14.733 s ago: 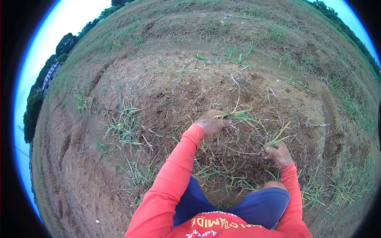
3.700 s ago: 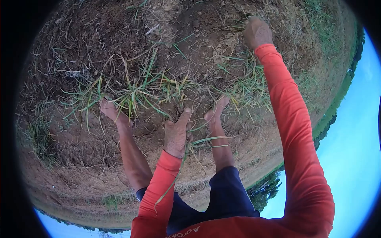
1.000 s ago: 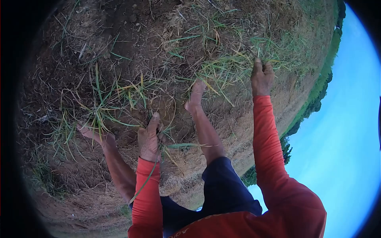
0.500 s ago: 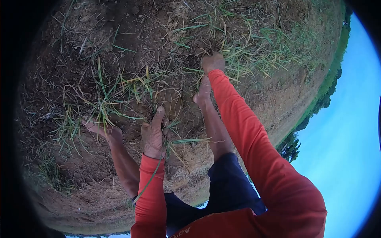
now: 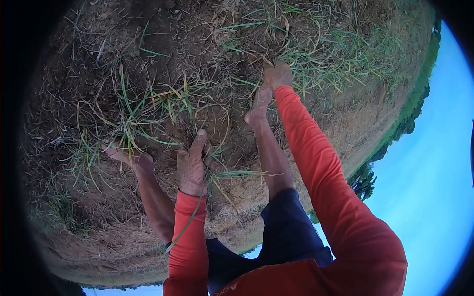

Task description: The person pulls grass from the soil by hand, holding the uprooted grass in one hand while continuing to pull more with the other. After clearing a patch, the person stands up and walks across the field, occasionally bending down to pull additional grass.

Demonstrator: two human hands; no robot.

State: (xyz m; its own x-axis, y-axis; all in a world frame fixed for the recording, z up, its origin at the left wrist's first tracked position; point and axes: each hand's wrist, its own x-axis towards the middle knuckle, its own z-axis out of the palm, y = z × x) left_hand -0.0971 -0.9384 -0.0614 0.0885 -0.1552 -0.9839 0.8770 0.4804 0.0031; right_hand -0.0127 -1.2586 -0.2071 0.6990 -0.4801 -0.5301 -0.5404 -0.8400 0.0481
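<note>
My left hand (image 5: 192, 170) is closed, thumb on top, round a small bunch of grass (image 5: 237, 173). Long green blades stick out to the right, and one blade lies back along the red sleeve. The fingers and the bunch's base are partly hidden behind the thumb. My right hand (image 5: 278, 76) is closed low at the ground beside the right foot (image 5: 259, 106), gripping a grass clump (image 5: 301, 66) whose blades spread out to the right. Its fingertips are out of sight in the stems.
A larger grass tuft (image 5: 131, 128) stands over the left foot (image 5: 123, 153). Brown soil (image 5: 168, 37) with dry stalks lies ahead. Thin grass (image 5: 365, 54) continues to the right, towards a tree line (image 5: 410, 118) under blue sky.
My right hand has shifted a little to the right in view, still down at the clump. My left hand stays nearly in place with its bunch.
</note>
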